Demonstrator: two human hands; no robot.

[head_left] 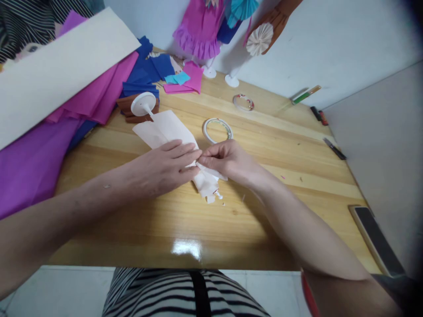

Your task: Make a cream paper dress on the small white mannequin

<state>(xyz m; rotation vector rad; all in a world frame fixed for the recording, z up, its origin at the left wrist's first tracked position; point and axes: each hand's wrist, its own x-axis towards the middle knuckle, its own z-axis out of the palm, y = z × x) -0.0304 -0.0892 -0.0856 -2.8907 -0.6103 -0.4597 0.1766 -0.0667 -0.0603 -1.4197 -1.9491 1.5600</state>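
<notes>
A piece of white paper [170,127] is wrapped around a small stand, which lies on its side on the wooden table. The stand's round white base [143,104] sticks out at the upper left of the paper. My left hand [165,167] lies flat over the paper, its fingers stretched to the right. Close to those fingertips, my right hand [228,160] pinches the paper's edge between thumb and fingers. Small torn bits of paper and a white tip [218,194] show at the lower end. Just beyond my right hand sits a roll of tape [205,131].
Purple paper [33,163], magenta and blue sheets and a white board [66,66] cover the left side. Paper dresses [200,26] on stands are at the back. A second tape roll [243,102], a brush [306,94], a cutter [334,148] and a phone-like dark object [378,240] lie rightward.
</notes>
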